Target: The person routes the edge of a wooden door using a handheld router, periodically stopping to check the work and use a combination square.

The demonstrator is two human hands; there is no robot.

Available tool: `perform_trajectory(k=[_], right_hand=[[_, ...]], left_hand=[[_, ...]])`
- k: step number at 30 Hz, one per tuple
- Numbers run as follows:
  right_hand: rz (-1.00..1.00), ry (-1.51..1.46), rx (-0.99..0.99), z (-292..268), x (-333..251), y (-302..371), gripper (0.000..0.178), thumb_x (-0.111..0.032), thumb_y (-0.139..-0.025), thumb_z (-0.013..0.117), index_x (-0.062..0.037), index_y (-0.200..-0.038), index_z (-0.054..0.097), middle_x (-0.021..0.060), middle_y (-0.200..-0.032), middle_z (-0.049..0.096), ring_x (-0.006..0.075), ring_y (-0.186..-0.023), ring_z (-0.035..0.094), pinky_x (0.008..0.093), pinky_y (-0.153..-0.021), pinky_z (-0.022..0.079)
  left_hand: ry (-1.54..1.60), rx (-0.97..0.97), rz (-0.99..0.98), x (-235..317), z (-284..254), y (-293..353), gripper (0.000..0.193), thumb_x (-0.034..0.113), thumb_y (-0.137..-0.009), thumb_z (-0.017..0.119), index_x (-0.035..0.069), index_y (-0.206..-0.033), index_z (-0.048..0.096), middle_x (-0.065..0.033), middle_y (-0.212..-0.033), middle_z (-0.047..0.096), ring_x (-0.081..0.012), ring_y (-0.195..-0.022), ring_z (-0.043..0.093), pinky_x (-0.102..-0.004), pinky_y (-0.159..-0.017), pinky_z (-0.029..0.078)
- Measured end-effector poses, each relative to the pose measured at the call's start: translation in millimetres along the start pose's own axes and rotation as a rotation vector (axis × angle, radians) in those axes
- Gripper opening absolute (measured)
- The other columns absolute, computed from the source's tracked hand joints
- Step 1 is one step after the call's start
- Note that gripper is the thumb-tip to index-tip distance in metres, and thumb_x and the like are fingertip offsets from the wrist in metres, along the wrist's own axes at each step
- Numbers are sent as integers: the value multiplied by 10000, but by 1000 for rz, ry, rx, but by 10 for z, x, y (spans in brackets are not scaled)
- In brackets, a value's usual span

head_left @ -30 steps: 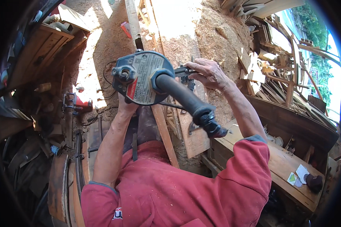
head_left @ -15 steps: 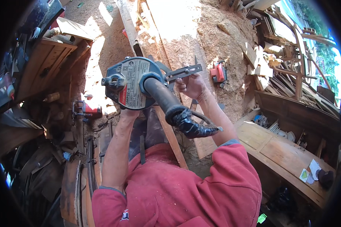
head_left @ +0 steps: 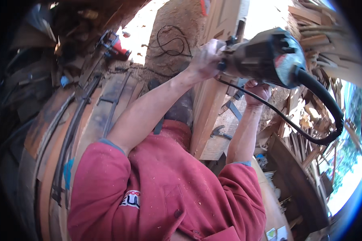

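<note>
A dark handheld router (head_left: 261, 60) is tipped on its side at upper right, its thick cord sleeve (head_left: 323, 92) bending back toward me. My left hand (head_left: 207, 60) is closed around the router's base end. Just under the router body, my right hand (head_left: 258, 93) has its fingers curled; whatever they hold is hidden. Beneath and left of my right hand runs a long wooden workpiece (head_left: 207, 108) with a cut slot toward its far end. A hammer (head_left: 221, 132) and a flat metal blade-like tool (head_left: 234, 109) lie beside it.
A red power tool (head_left: 116, 46) stands at upper left, near a loose black cord (head_left: 173, 40) on the sawdust. Long clamps (head_left: 78, 116) lie across boards at my left. Scrap wood (head_left: 309, 44) is piled at the right, behind a wooden cabinet (head_left: 295, 180).
The view has turned. The router has gone from upright to lying over, its cord end toward the right. My left hand now shows on its base; the slotted metal guide no longer shows clearly.
</note>
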State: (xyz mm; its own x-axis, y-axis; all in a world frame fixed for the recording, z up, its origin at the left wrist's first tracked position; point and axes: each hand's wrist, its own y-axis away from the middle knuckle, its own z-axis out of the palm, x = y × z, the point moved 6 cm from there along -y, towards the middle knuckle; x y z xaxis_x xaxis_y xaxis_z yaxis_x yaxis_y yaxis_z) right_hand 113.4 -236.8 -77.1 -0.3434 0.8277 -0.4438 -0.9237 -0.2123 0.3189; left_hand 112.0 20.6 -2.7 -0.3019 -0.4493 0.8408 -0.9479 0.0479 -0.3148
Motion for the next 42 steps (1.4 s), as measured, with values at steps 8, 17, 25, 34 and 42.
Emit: perform_trajectory(k=[8, 17, 25, 34, 42], right_hand=[[-45, 796, -47, 180, -223, 28, 309, -97, -843, 761, -82, -1134, 660, 70, -1082, 689, 212, -941, 640, 401, -850, 511], [-451, 850, 90, 198, -204, 60, 188, -93, -799, 799, -109, -949, 687, 1, -886, 698, 126, -761, 644, 254, -648, 513], [-374, 981, 6, 385, -357, 254, 481, -51, -826, 601, -37, -1299, 517, 149, -1135, 641, 249, -1009, 638, 399, -838, 541], [-293, 2283, -269, 1034, -507, -42, 373, -274, -916, 705, -126, -1255, 665, 63, -1144, 694, 151, -1003, 648, 305, -901, 482], [-304, 2335, -361, 748, -646, 41, 371, -169, -957, 629, -48, -1307, 601, 111, -1170, 651, 216, -1069, 614, 349, -949, 459]], left_hand=[[24, 1, -74, -149, -38, 42, 377, 269, -912, 588, -69, -1078, 585, -218, -886, 639, -292, -701, 696, -427, -642, 585], [245, -310, -447, -117, 51, 3, 182, 197, -895, 572, 97, -950, 715, -58, -745, 730, -150, -646, 728, -301, -623, 596], [-215, -22, 125, -326, 206, -203, 268, 230, -649, 797, 69, -834, 689, -151, -812, 689, -347, -794, 688, -434, -702, 552], [-308, 38, 105, -480, 141, -224, 319, 264, -726, 744, 14, -914, 682, -155, -873, 700, -312, -841, 696, -416, -727, 559], [-195, -379, -216, -104, 194, -136, 278, 153, -835, 609, 52, -1073, 710, -92, -965, 743, -203, -855, 736, -367, -783, 583]])
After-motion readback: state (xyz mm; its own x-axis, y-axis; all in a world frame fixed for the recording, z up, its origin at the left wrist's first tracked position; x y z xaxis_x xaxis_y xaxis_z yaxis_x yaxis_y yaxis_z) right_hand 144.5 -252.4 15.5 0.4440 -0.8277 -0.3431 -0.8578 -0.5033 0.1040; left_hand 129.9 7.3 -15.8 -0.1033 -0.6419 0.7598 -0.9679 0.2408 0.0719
